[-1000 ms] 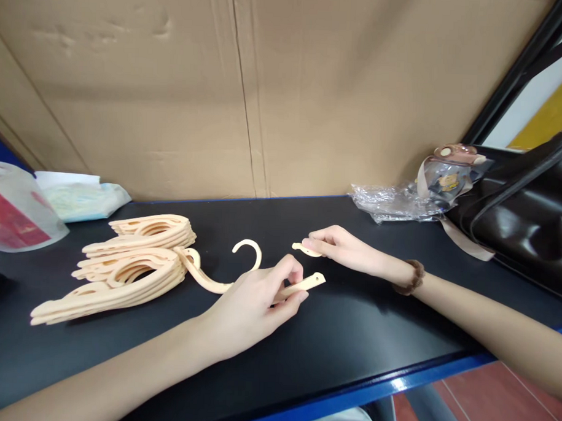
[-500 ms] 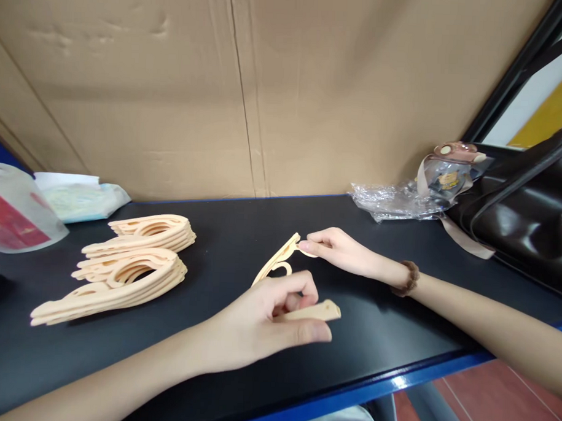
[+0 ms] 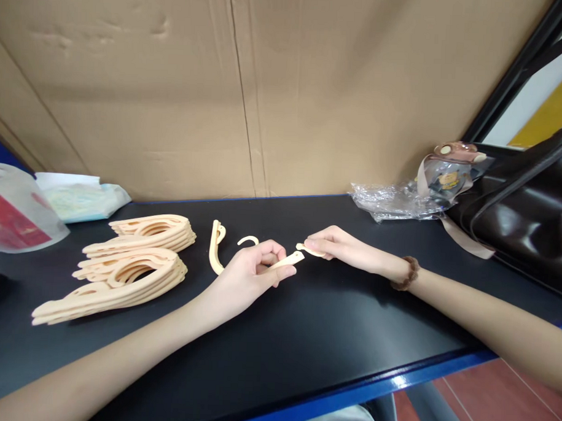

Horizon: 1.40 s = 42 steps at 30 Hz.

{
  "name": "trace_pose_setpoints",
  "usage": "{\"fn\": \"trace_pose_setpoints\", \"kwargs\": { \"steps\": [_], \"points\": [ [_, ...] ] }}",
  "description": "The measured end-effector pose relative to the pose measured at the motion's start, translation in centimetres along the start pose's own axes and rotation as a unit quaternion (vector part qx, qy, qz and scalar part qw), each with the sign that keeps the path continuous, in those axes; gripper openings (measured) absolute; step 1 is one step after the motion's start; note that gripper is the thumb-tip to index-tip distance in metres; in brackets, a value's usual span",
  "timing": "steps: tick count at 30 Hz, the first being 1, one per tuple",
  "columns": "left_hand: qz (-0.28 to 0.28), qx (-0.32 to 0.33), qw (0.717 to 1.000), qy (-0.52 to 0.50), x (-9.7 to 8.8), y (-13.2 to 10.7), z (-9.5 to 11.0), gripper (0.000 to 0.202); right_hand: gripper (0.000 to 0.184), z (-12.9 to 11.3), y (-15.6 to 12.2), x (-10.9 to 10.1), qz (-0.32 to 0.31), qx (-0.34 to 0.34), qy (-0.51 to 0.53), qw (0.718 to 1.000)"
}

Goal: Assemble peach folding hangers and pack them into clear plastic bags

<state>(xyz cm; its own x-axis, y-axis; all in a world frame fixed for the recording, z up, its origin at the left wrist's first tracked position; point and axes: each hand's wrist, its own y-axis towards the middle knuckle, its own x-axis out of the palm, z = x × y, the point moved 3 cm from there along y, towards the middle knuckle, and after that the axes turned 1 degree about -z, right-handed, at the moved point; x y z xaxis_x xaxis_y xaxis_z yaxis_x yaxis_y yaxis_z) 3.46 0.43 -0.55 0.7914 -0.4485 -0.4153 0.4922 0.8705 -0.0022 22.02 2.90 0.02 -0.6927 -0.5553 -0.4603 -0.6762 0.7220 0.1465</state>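
My left hand (image 3: 251, 274) is closed around a cream plastic hanger piece (image 3: 215, 248); its curved hook end sticks out to the left and a flat tip with a small hole pokes out to the right. My right hand (image 3: 339, 246) pinches a small cream plastic part (image 3: 302, 247) on the black table (image 3: 332, 335), just right of that tip and almost touching it. A brown hair tie circles my right wrist.
Two stacks of folded cream hangers (image 3: 127, 263) lie at the left. Plastic bags (image 3: 13, 210) sit at the far left. A crumpled clear wrapper (image 3: 392, 202), a bottle (image 3: 448, 170) and a dark leather bag (image 3: 525, 213) fill the right. Cardboard backs the table.
My left hand turned the hanger piece and carried it back up from near the front edge toward my right hand. The right hand stayed put with its small part.
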Motion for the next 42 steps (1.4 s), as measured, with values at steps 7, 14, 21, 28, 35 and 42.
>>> {"fn": "trace_pose_setpoints", "kwargs": {
  "steps": [7,14,21,28,35,42],
  "points": [
    [-0.027,0.038,0.999,0.003,0.1,-0.4,0.5,0.022,0.047,-0.2,-0.1,0.3,-0.03,0.002,0.022,0.999],
    [-0.026,0.06,0.998,0.027,0.2,-0.6,0.1,0.024,0.048,-0.4,-0.4,0.1,-0.069,0.022,-0.025,0.997],
    [-0.03,0.053,0.993,0.099,0.4,-0.7,-0.1,0.028,0.051,-0.7,-0.7,0.2,-0.1,0.048,-0.048,0.993],
    [-0.028,0.04,0.988,0.144,0.3,-0.8,-0.1,0.028,0.049,-1.3,-0.7,-0.1,-0.092,0.029,-0.129,0.987],
    [-0.04,0.039,0.986,0.154,0.5,-0.7,-0.3,0.027,0.049,-2.0,-0.9,-0.4,-0.102,0.02,-0.27,0.957],
    [-0.049,0.052,0.981,0.177,0.8,-0.6,-0.6,0.026,0.052,-2.6,-1.5,-0.1,-0.09,-0.01,-0.372,0.924]
  ]
}}
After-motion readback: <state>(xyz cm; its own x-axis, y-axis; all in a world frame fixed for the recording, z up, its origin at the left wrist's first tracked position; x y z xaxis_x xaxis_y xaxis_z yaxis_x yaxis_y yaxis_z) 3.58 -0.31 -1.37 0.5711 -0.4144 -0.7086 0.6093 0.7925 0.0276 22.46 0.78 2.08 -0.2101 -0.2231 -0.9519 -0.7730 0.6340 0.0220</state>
